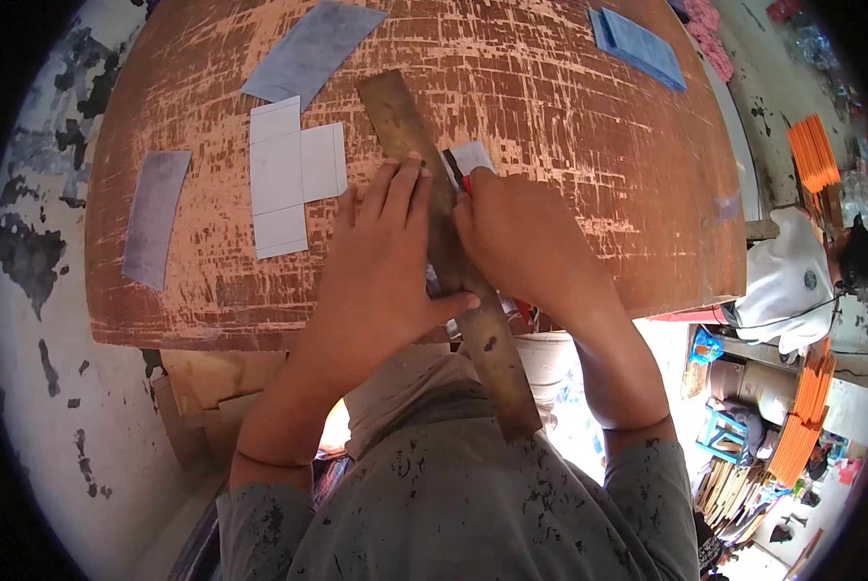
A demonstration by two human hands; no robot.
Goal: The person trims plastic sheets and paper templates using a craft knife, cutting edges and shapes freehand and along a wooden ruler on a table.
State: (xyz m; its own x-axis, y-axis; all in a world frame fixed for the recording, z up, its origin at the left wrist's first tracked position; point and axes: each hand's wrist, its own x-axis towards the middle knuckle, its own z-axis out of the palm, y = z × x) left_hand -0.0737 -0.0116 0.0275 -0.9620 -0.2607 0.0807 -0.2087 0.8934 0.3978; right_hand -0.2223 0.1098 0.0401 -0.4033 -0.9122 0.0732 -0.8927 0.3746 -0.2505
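Note:
A long worn brown straightedge [390, 111] lies slantwise over the table's near edge, its lower end reaching my shirt. My left hand [376, 257] presses on it with fingers stretched out and the thumb spread across its lower half. Just right of the straightedge, my right hand [526, 232] is closed around a red and black cutter knife [467, 182], its dark end along the straightedge's edge. A whitish piece of sheet [474, 155] shows beside the knife; the rest of it is hidden under my hands and the straightedge.
The scratched brown table [511, 68] carries a white cross-shaped paper template [279, 179], a grey-blue sheet [318, 48], a greyish strip [158, 218] and folded blue-grey pieces [637, 48]. A peeling wall [37, 320] stands left. Orange stacks [813, 155] and a white bag [787, 281] are right.

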